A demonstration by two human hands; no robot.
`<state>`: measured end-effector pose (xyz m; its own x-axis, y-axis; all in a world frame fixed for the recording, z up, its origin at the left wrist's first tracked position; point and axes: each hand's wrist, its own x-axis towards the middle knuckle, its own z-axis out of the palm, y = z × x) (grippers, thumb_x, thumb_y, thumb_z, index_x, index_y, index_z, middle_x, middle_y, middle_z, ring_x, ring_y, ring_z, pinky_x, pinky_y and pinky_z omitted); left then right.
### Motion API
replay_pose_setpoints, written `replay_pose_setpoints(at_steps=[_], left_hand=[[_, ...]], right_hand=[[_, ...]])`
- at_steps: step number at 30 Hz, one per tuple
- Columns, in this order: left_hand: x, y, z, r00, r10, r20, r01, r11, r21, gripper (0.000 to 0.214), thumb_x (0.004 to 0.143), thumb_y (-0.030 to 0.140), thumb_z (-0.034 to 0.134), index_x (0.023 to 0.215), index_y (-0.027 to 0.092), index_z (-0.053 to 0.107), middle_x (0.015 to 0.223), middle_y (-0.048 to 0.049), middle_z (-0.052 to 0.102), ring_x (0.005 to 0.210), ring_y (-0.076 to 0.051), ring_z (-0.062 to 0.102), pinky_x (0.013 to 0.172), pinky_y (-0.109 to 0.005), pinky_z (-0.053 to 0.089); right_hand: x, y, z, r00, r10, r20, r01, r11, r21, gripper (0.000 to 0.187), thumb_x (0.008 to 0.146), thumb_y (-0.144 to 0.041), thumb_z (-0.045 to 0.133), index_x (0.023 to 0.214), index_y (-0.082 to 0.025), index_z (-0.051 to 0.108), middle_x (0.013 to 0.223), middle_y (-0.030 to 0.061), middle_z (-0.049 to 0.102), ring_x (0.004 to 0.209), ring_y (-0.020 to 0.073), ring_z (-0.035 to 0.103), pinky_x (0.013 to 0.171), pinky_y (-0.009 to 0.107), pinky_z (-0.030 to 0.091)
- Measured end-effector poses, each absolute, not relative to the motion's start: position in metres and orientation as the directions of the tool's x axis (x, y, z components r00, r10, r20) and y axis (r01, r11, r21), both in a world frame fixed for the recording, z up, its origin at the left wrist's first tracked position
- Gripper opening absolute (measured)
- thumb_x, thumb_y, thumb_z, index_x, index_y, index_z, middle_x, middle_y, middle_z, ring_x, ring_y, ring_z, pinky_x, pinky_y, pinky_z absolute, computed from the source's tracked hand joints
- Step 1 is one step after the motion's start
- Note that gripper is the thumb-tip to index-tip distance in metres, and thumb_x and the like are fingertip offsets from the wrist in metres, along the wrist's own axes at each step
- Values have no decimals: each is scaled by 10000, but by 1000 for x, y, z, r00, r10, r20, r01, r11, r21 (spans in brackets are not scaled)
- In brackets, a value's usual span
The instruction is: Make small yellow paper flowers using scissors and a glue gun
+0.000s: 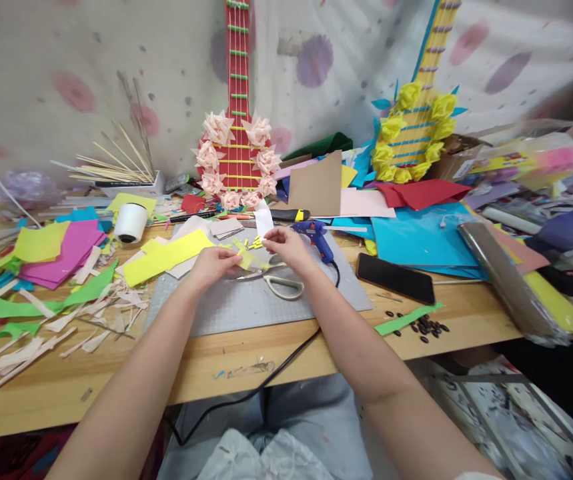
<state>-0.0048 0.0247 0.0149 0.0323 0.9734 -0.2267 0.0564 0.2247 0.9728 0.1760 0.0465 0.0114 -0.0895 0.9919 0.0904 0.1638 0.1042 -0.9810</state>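
My left hand (215, 263) is closed in a pinch on a yellow paper strip (244, 255) above the grey cutting mat (246, 303). My right hand (287, 245) is closed too, pinching the same folded yellow paper together with a white paper slip (264, 218) that stands up from its fingers. White-handled scissors (279, 283) lie on the mat just below both hands. A blue glue gun (316, 237) rests right of my right hand, its black cord trailing off the table's front edge.
Two paper guitars, red (236, 133) and yellow (416, 127), lean on the back wall. Coloured paper sheets and scraps (61, 250) cover the left side. A white tape roll (130, 223), black phone (395, 278), dark beads (423, 327) and blue sheet (416, 240) lie around.
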Motion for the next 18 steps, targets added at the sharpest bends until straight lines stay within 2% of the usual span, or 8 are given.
replay_pose_setpoints(at_steps=[3,5,7,9,12,15,18], left_hand=[[-15,27,6,-163,980,-117,-62,109,992,241,504,249,759,678,109,668,663,-59,664,592,-167,626,557,-258,494],[-24,27,4,-247,964,-96,-111,70,991,260,517,255,748,704,99,659,651,-52,656,601,-159,630,567,-249,497],[-31,26,4,-300,949,-99,-151,55,987,258,520,238,741,714,94,651,638,-44,647,595,-150,628,570,-244,500],[-37,25,6,-341,934,-110,-193,45,980,239,522,216,735,706,96,641,639,-36,639,594,-144,627,575,-245,503],[-39,24,8,-380,917,-120,-245,25,969,208,538,202,723,694,101,630,656,-29,632,610,-140,629,590,-249,508],[-35,23,6,-389,915,-105,-265,-2,964,193,557,205,713,698,107,626,679,-33,633,624,-138,633,595,-249,509],[-30,23,3,-387,918,-86,-270,-24,962,212,560,223,716,713,109,625,683,-33,636,632,-139,635,601,-253,510]], right_hand=[[187,38,16,-248,966,79,394,175,-902,93,664,-241,595,729,-192,548,646,-23,585,592,105,537,575,238,431],[194,30,22,-404,914,42,585,293,-756,105,653,-244,615,738,-202,568,712,-4,611,654,124,544,597,243,410],[200,22,29,-493,870,19,705,412,-577,139,639,-243,629,761,-204,576,803,24,626,729,152,548,622,252,394],[205,16,35,-530,848,14,763,484,-428,197,637,-243,625,823,-199,576,887,56,621,820,185,548,664,264,388],[209,10,37,-538,841,-51,818,506,-272,285,619,-224,627,896,-187,571,935,88,613,877,219,548,678,272,371],[208,4,32,-517,851,-89,849,497,-177,248,633,-207,604,876,-175,569,915,98,619,826,218,558,627,271,345],[206,-1,28,-514,857,-49,854,505,-126,180,670,-174,545,850,-169,557,885,88,618,788,199,556,616,268,337]])
